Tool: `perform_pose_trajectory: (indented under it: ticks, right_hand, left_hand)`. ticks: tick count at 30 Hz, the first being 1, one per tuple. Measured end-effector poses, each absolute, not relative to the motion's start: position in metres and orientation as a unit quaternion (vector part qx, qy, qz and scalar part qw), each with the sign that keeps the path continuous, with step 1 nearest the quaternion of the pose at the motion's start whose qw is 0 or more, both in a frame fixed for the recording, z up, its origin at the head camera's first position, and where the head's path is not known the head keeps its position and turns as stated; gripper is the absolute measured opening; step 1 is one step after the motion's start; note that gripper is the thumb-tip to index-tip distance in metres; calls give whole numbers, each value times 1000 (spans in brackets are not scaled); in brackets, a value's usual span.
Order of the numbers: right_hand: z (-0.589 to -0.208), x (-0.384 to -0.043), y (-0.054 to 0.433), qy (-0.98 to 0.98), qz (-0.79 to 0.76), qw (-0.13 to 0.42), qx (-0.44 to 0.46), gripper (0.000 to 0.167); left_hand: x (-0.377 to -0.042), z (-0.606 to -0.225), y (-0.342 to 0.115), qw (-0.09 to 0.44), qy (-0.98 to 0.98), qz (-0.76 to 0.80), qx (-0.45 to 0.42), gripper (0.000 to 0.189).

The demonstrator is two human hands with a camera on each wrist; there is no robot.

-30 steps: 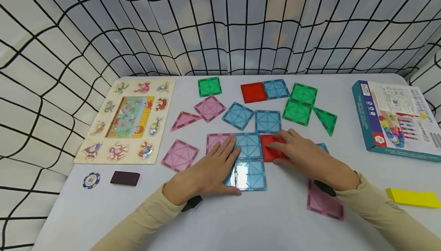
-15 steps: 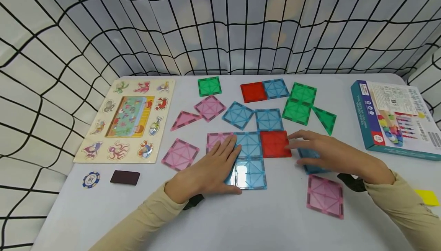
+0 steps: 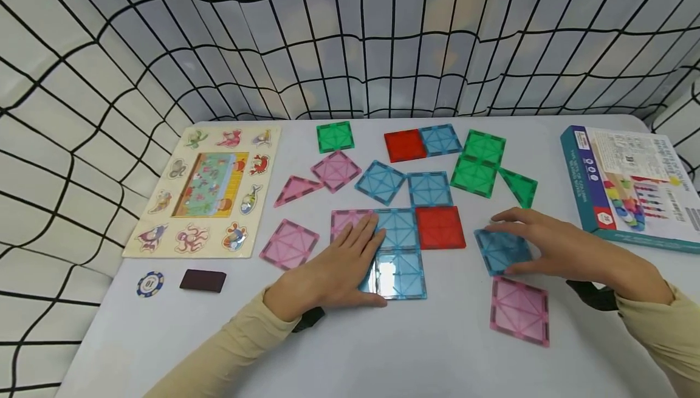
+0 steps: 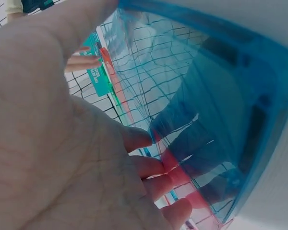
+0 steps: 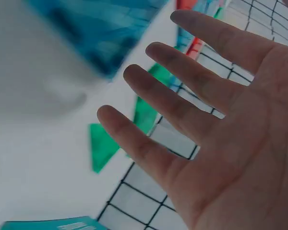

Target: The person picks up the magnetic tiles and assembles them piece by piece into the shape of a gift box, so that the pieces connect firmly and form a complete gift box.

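Observation:
My left hand (image 3: 330,273) rests with straight fingers over a pink magnetic tile (image 3: 343,220) and blue magnetic tiles (image 3: 407,273) in the joined block. In the left wrist view a blue tile (image 4: 216,91) stands large beside that palm. A red magnetic tile (image 3: 440,228) lies flat against the block's right side. Over to the right, my right hand (image 3: 574,251) reaches across a loose blue tile (image 3: 500,253), thumb by its lower edge. The right wrist view shows the right hand's fingers (image 5: 168,110) straight and spread, apart from that blue tile (image 5: 105,33).
Green tiles (image 3: 478,163), pink tiles (image 3: 336,171) and more blue tiles (image 3: 430,189) lie behind. A pink tile (image 3: 519,311) sits nearest me. Wooden puzzle board (image 3: 257,203), poker chip (image 3: 150,284) and dark block (image 3: 203,281) are left; a box (image 3: 629,188) stands right. Black netting surrounds the table.
My right hand has let go of the red tile and moved right to the loose blue tile. The red tile is now fully uncovered. My left hand has stayed in place.

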State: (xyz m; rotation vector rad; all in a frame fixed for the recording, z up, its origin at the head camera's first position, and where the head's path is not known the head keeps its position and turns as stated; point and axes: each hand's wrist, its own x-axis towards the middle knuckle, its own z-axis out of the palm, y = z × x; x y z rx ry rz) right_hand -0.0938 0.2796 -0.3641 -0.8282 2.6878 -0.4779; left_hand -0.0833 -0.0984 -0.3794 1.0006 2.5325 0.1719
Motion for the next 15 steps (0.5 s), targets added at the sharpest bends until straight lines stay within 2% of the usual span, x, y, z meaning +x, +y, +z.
perform_pose_trajectory:
  ticks: [8,15]
  right_hand:
    - [-372,-86,275,936,-176,110,-285,67]
    - [-370,-83,265,932,-173,121,-294,59]
  left_hand:
    - [-83,-379,-102,201,909,69,358,110]
    - [-83,-379,-103,203,905,78,365,110]
